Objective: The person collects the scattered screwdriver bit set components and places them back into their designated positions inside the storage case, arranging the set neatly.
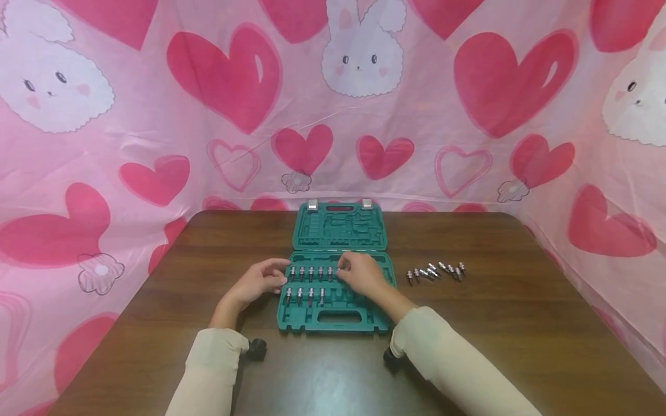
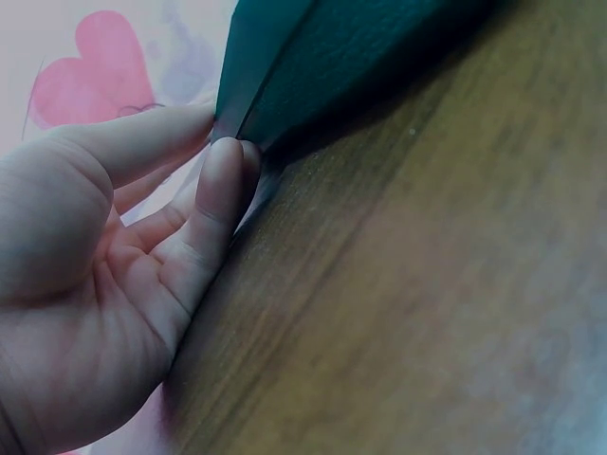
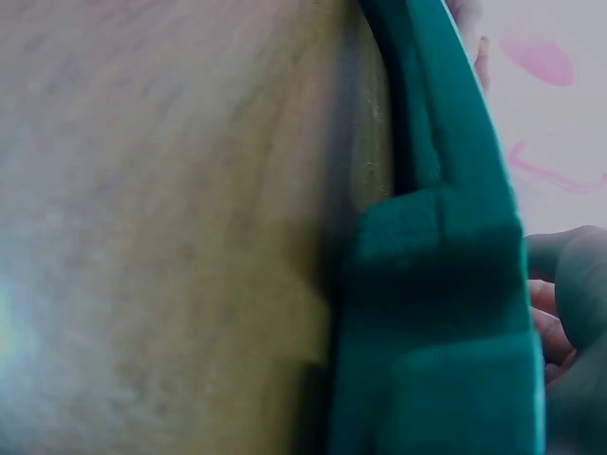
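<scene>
- Green slotted case [image 1: 299,316], open beneath the right hand [image 1: 361,274].
- Silver, dark-tipped bits [image 1: 311,274] in two rows, left of that hand.
- Left hand [image 1: 257,282] spread, touching the case's edge.
- Right hand: cannot tell if it pinches anything.

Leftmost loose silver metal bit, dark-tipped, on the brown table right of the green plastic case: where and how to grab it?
Probably pinch this bit by its thicker silver end, from above and the left: its slim dark tip points toward the near table edge, and the other loose bits lie to its right.
</scene>
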`<state>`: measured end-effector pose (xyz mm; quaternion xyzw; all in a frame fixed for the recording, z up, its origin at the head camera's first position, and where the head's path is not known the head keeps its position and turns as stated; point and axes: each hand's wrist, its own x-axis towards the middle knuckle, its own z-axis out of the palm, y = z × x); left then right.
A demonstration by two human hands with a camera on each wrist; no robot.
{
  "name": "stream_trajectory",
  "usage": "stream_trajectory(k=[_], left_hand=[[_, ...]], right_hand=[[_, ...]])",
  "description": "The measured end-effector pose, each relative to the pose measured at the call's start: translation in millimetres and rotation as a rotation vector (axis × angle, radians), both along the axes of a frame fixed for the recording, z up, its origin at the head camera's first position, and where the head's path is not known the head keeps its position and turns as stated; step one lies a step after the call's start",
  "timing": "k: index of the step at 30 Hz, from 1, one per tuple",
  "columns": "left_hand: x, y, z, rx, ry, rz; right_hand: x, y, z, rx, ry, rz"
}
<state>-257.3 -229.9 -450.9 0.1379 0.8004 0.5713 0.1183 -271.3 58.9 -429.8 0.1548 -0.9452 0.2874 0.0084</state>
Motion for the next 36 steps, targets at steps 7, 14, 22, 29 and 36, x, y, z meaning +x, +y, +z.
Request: stream_trajectory(k=[7,14,22,29,36], left_hand=[[-0.7,1,1.1,0.002,-0.01,0.007],[-0.1,0,1.2,0.0,-0.018,0.012],[-1.6,1,1.0,0.001,-0.026,0.009],[-1.5,2,2.1,-0.008,-0.017,0.014],[-1.6,1,2.5,-0.002,-0.015,0.006]], right_hand=[[-4.5,0,3.2,-0.002,-0.011,-0.013],[-6.8,0,5.0,-0.005,0.003,-0.006],[-12.9,2,4.3,-0.006,-0.017,-0.026],[-14.0,0,8.3,-0.007,-0.056,-0.026],[-14.7,-1,8.7,0.028,-0.039,-0.03]])
